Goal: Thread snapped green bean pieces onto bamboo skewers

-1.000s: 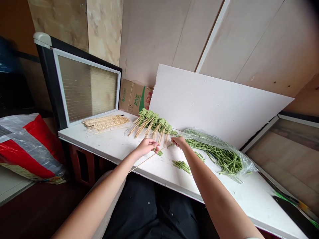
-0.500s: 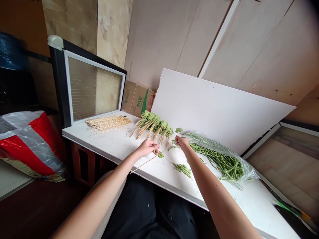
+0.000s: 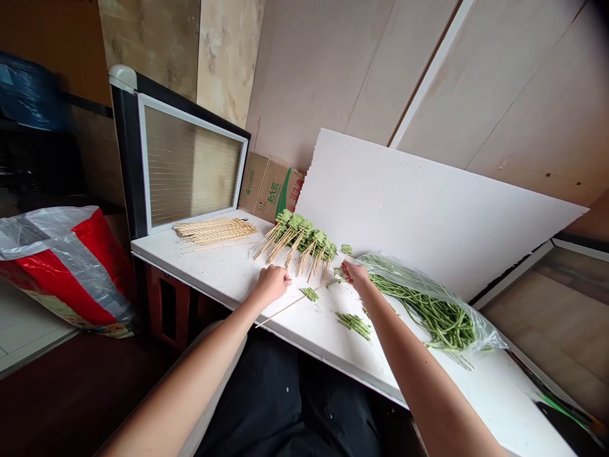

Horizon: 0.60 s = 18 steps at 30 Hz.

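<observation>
My left hand (image 3: 273, 284) rests on the white tabletop (image 3: 223, 273) with its fingers curled under, just in front of the pile of finished green-bean skewers (image 3: 304, 238). What it holds, if anything, is hidden. A thin bamboo skewer (image 3: 280, 313) lies slanted across the table edge between my hands, with a short bundle of bean pieces (image 3: 309, 293) on it. My right hand (image 3: 354, 273) is pinched shut at the far end of this skewer, beside the mouth of a clear plastic bag of long green beans (image 3: 428, 304). A small heap of cut bean pieces (image 3: 354, 322) lies near my right forearm.
A stack of bare bamboo skewers (image 3: 214, 231) lies at the table's back left, below a framed glass panel (image 3: 190, 165). A cardboard box (image 3: 269, 187) and a leaning white board (image 3: 419, 209) stand behind. A red and clear plastic bag (image 3: 61, 266) sits at left.
My left hand has let go of the skewer and moved left onto the table. The bean bundle now lies free on the skewer. My right hand keeps its pinch. The camera has swung left.
</observation>
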Tool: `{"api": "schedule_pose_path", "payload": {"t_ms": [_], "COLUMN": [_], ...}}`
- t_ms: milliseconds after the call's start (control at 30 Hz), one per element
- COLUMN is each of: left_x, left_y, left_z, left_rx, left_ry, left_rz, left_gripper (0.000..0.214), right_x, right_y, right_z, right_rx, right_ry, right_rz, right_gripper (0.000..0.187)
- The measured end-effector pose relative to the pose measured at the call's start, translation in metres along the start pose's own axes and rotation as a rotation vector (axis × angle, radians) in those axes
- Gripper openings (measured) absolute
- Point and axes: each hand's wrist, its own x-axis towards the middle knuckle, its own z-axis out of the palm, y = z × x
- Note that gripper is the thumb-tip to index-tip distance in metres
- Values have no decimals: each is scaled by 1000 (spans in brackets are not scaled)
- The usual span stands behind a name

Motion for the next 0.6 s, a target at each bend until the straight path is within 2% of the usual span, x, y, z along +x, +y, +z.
{"api": "schedule_pose_path", "payload": {"t_ms": [300, 433, 600], "left_x": [0, 0, 1], "left_y": [-12, -12, -3], "left_z": [2, 1, 1], "left_rx": [209, 244, 164], "left_ry": [50, 67, 124], "left_rz": [12, 21, 144], "left_gripper": [18, 15, 15], "right_x": [-2, -3, -1], "right_y": [2, 2, 4], "right_z": [2, 4, 6], "right_rx": [19, 12, -13], "right_ry": [-64, -80, -70], "right_rz": [-38, -52, -46], "right_gripper": [30, 32, 30]}}
